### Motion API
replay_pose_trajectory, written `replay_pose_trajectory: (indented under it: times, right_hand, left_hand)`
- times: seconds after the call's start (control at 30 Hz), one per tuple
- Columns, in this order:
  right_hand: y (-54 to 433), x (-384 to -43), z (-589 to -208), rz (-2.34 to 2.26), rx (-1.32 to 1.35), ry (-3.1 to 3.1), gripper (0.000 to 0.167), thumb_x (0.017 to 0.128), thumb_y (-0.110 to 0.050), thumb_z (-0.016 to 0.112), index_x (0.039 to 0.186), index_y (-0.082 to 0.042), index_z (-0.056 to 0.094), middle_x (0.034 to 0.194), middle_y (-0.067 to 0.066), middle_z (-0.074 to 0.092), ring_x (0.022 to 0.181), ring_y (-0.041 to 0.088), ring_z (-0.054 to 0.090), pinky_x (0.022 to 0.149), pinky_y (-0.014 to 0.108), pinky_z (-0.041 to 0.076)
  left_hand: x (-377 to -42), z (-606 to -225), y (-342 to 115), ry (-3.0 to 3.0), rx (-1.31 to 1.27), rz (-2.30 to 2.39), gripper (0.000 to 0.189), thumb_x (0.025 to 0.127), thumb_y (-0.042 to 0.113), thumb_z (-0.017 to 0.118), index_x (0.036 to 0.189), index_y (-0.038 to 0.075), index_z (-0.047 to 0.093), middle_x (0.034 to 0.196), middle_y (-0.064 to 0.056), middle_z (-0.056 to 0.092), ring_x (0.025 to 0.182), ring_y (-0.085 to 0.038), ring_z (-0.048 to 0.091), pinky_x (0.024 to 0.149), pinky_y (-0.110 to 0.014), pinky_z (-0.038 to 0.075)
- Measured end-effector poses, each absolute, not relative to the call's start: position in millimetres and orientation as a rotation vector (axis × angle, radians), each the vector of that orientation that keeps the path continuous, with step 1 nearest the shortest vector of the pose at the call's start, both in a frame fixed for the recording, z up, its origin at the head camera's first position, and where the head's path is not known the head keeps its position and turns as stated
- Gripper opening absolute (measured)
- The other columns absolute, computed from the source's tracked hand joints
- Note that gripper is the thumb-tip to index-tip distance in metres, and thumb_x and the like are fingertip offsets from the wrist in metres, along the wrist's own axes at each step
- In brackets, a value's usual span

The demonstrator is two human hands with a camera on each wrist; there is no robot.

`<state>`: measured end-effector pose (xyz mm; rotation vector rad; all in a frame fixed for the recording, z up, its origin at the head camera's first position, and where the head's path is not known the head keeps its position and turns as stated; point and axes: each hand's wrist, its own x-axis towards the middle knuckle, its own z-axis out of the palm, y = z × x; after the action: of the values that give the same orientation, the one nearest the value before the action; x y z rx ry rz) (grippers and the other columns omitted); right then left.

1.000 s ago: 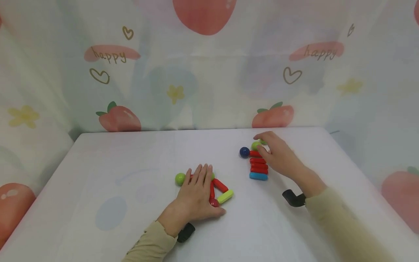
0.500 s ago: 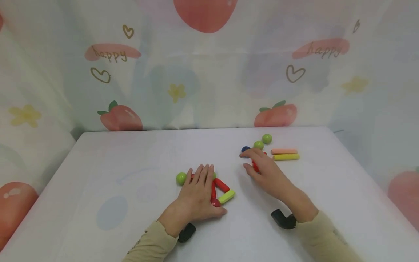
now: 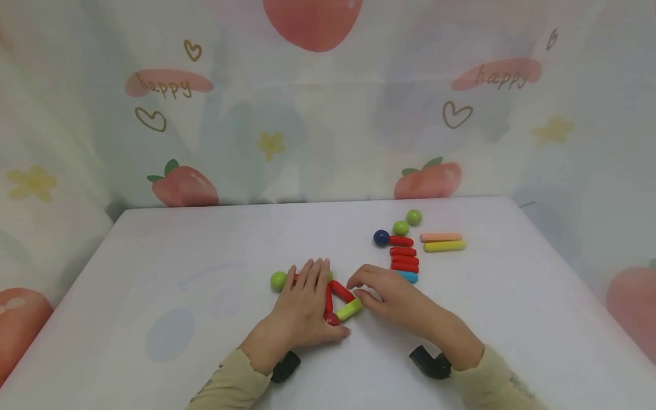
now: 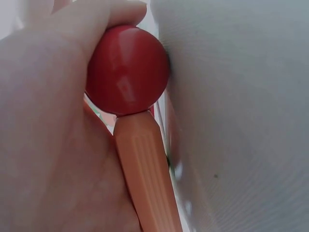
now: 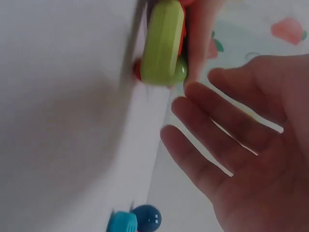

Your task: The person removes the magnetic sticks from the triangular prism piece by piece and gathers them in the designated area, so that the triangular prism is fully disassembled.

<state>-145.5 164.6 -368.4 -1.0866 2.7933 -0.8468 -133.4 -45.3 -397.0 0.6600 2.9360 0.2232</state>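
My left hand (image 3: 302, 313) rests with spread fingers over a shape of toy rods and balls, hiding part of it. Around its edges show a green ball (image 3: 278, 281), a red rod (image 3: 342, 291), a lime-green rod (image 3: 349, 310) and a dark red ball (image 3: 332, 319). In the left wrist view an orange rod (image 4: 145, 169) meets the red ball (image 4: 128, 70) beside the palm. My right hand (image 3: 400, 299) hovers just right of the lime-green rod, fingers loosely bent; the right wrist view shows nothing held in it.
Behind the right hand lie several red rods (image 3: 404, 260), a blue rod (image 3: 408, 277), a dark blue ball (image 3: 381, 238) and two green balls (image 3: 401, 228). Farther right are a peach rod (image 3: 441, 237) and a yellow rod (image 3: 445, 246). A patterned cloth (image 3: 328, 142) hangs along the table's back.
My right hand has come from the loose balls at the back right, past the red rods, toward the shape under my left hand. The left hand stays in place.
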Motion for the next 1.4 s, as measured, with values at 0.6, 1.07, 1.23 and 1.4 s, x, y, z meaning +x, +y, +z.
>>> replay_pose_trajectory:
  times: [0.6,1.07,1.23,1.4]
  right_hand:
    - [151.4,-134.1,-375.4,-0.611,-1.091,2.655,0.024,0.086,-0.013,0.076,0.109,-0.018,0.072,0.100,-0.010,0.067,0.095,0.006,0.053,0.084,0.021,0.052]
    - [148.8,-132.7,-374.4,-0.529,-1.055,2.656,0.027,0.087,-0.019,0.077,0.114,-0.019,0.073,0.106,-0.008,0.068,0.097,0.006,0.054,0.087,0.023,0.054]
    - [149.7,-131.2,-374.3,-0.514,-1.070,2.650,0.028,0.087,-0.020,0.076,0.115,-0.019,0.072,0.107,-0.009,0.067,0.098,0.006,0.055,0.088,0.023,0.054]
    - [150.6,-130.2,-375.3,-0.499,-1.071,2.660,0.027,0.088,-0.020,0.075,0.115,-0.020,0.070,0.108,-0.008,0.066,0.100,0.007,0.056,0.090,0.026,0.054]
  left_hand:
    - [-132.1,-395.5,-45.4,2.924,0.680,0.267,0.113,0.078,0.069,0.064,0.157,0.004,0.017,0.162,-0.015,0.026,0.151,-0.036,0.023,0.121,-0.061,0.016]
    - [-132.3,-395.2,-45.4,2.928,0.679,0.272,0.114,0.078,0.071,0.063,0.157,0.004,0.016,0.163,-0.014,0.026,0.151,-0.036,0.023,0.121,-0.061,0.016]
    - [-132.0,-394.8,-44.6,2.930,0.685,0.285,0.112,0.078,0.068,0.064,0.157,0.003,0.017,0.162,-0.015,0.027,0.150,-0.035,0.025,0.121,-0.060,0.018]
    - [-131.8,-394.6,-44.3,2.922,0.682,0.281,0.112,0.078,0.067,0.064,0.157,0.003,0.016,0.162,-0.015,0.026,0.150,-0.035,0.025,0.121,-0.060,0.017]
